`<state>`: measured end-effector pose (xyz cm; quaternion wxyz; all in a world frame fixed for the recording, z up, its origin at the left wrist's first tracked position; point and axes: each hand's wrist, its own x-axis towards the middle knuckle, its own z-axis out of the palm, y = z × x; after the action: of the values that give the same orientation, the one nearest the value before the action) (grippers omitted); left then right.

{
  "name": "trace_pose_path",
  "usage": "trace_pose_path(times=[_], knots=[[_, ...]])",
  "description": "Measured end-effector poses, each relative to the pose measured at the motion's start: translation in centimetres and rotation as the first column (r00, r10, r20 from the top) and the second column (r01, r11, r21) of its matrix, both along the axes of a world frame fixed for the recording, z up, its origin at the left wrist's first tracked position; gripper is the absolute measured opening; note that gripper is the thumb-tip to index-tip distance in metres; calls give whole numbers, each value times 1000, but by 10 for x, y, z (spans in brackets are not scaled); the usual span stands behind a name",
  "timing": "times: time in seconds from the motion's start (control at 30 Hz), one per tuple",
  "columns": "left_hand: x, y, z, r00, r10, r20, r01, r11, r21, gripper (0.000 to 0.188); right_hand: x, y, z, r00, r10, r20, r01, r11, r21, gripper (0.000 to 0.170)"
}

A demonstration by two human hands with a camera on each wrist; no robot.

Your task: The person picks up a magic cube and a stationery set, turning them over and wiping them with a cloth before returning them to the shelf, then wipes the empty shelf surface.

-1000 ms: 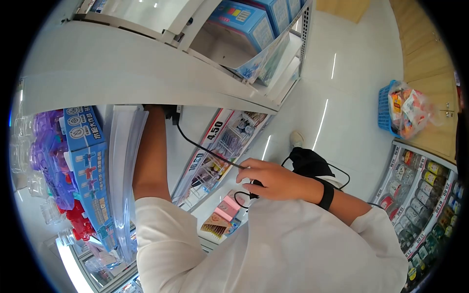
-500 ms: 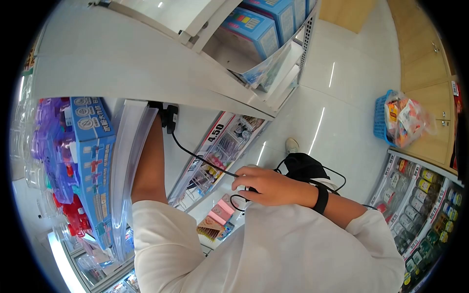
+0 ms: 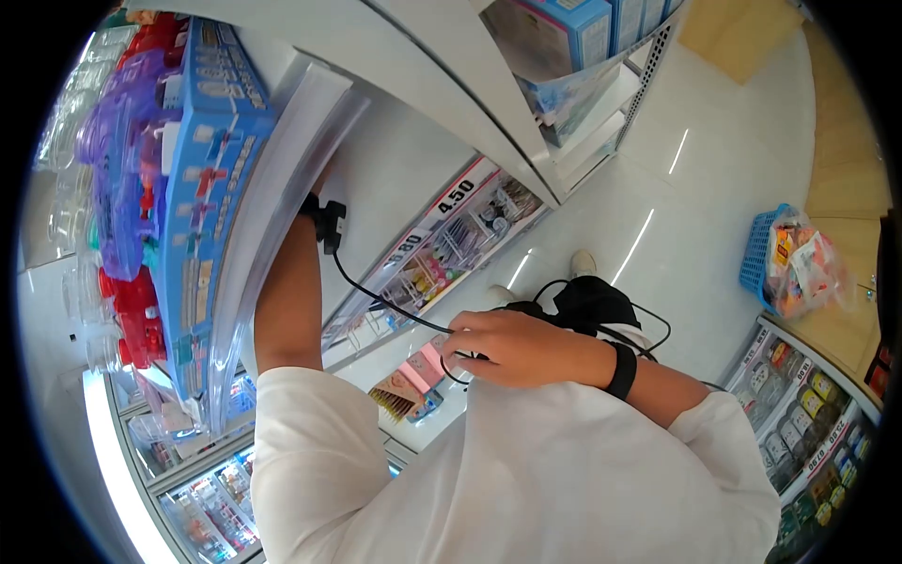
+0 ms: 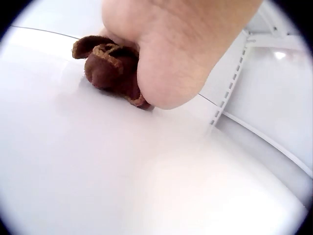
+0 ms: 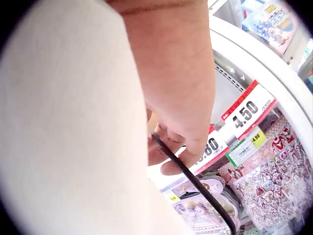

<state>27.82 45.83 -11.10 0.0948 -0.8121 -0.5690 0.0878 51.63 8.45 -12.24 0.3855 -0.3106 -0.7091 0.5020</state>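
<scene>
In the left wrist view, my left hand [image 4: 176,44] presses a crumpled dark brown cloth [image 4: 110,71] with fuzzy tan edges against a white shelf surface [image 4: 112,161]; its fingertips are mostly hidden. The head view shows the left forearm reaching up behind a clear shelf strip, the hand itself largely out of sight. My right hand [image 3: 531,348] is in front of the white shirt, fingers curled round a black cable [image 3: 390,305] that runs from the left wrist's camera. In the right wrist view, the cable [image 5: 200,186] passes by the bent fingers of the right hand [image 5: 176,93].
At left, a blue box [image 3: 211,188] stands beside purple and red plastic bottles [image 3: 136,310]. Below is a rack of small packets with price tags [image 3: 458,195]. A blue basket [image 3: 757,258] holding bagged goods and shelves of jars [image 3: 794,423] stand at right.
The head view has shifted, so the blue box and shelf strip sit higher and further right. More of the left wrist shows past the shelf. The right hand keeps its hold on the cable.
</scene>
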Motion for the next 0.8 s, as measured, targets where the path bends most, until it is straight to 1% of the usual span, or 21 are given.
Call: trace_pose_path(times=[0.03, 0.07, 0.1, 0.17, 0.2, 0.23, 0.27, 0.3, 0.33, 0.37, 0.4, 0.43, 0.47, 0.5, 0.53, 0.57, 0.6, 0.63, 0.7, 0.73, 0.8], knots=[[-6, -14, 2, 987, 154, -41, -155, 988, -18, 41, -1, -1, 1, 1000, -12, -11, 12, 1000, 1, 16], [-39, -6, -7, 980, 121, -160, -134, 988, -73, 41, -1, -3, 2, 1000, -3, -18, 4, 1000, 27, 16], [-59, -14, -7, 980, 106, -170, -119, 991, -67, 41, -1, -5, 3, 1000, 1, -23, 0, 998, 57, 15], [-100, -38, 0, 968, 236, -87, -247, 959, -143, 42, -1, -8, 2, 999, -11, -36, 15, 993, 114, 15], [-146, -15, -17, 879, 114, -462, -197, 971, -136, 41, 0, -9, 1, 999, -11, -36, 16, 986, 163, 15], [-134, -49, -5, 861, 118, -494, -178, 981, -77, 41, 3, -11, 2, 998, -32, -48, 40, 985, 169, 15], [-151, -61, -6, 938, 87, -334, -81, 996, 32, 41, 6, -12, 4, 1000, 12, 12, -14, 988, 153, 16], [-148, -66, -2, 954, 293, -70, -293, 956, 10, 41, 9, -12, 6, 996, 59, 73, -68, 988, 137, 17], [-137, -70, 2, 854, 483, 193, -479, 875, -70, 42, 11, -13, 9, 997, 45, 68, -54, 988, 144, 17], [-135, -60, 3, 859, 474, 194, -472, 880, -63, 42, 12, -13, 12, 998, 40, 42, -46, 987, 153, 16], [-142, -39, -4, 972, 144, 187, -162, 983, 81, 37, 13, -12, 14, 999, 40, 20, -43, 986, 162, 15], [-143, -22, -8, 973, -193, 130, 163, 963, 213, 36, 14, -12, 14, 999, 42, 23, -45, 985, 167, 15], [-108, -22, 2, 940, -329, 89, 300, 922, 245, 34, 13, -12, 14, 999, 47, 20, -49, 985, 165, 15], [-46, -38, 26, 890, -454, 45, 427, 863, 269, 33, 12, -12, 14, 998, 55, 17, -57, 985, 160, 16], [18, -65, 50, 957, -171, 232, 170, 985, 27, 34, 10, -12, 14, 997, 71, 24, -74, 984, 161, 16], [29, -43, 31, 748, -644, 159, 580, 752, 314, 34, 9, -12, 14, 993, 96, 63, -105, 982, 154, 15], [79, -73, 50, 882, -248, 400, 311, 945, -99, 33, 8, -13, 13, 988, 121, 101, -135, 980, 146, 15], [120, -89, 62, 872, 25, 490, 140, 945, -296, 36, 6, -14, 12, 985, 135, 109, -150, 978, 145, 15], [148, -93, 35, 821, -107, 560, 224, 964, -143, 38, 5, -17, 9, 983, 127, 129, -146, 978, 149, 14], [163, -101, 34, 818, -99, 567, 218, 965, -145, 38, 5, -18, 9, 981, 135, 137, -154, 977, 144, 14], [185, -113, 43, 891, -102, 443, 304, 859, -413, 36, 7, -21, 11, 980, 131, 147, -148, 982, 114, 14]])
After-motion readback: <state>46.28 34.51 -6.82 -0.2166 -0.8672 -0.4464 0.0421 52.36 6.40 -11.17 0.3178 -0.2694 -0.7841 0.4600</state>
